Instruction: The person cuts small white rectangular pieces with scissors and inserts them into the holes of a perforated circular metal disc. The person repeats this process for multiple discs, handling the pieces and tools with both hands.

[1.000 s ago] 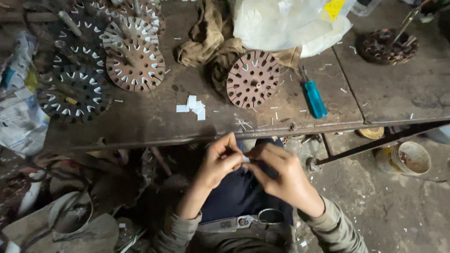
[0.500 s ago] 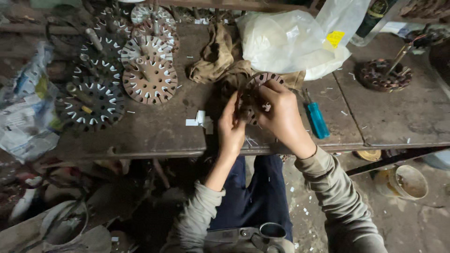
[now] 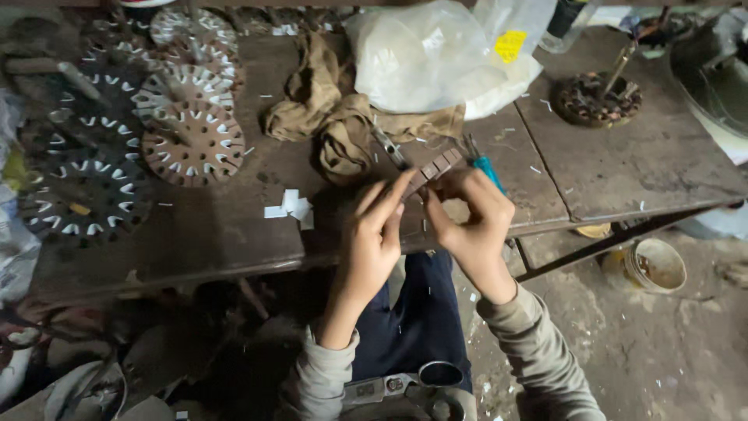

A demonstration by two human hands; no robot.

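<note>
Holding a slotted metal disc (image 3: 431,169) edge-on over the tabletop (image 3: 202,234), the left hand (image 3: 372,234) and right hand (image 3: 467,222) pinch it between closed fingers (image 3: 399,187). Small white paper slips (image 3: 290,207) lie just left of the fingers. Farther left, several discs (image 3: 193,144) already carry white inserts in their slots, so much looks done. Whether the held disc's slots are filled cannot be told. Beyond the fingers lie a brown cloth (image 3: 327,117) and a plastic bag (image 3: 436,58).
</note>
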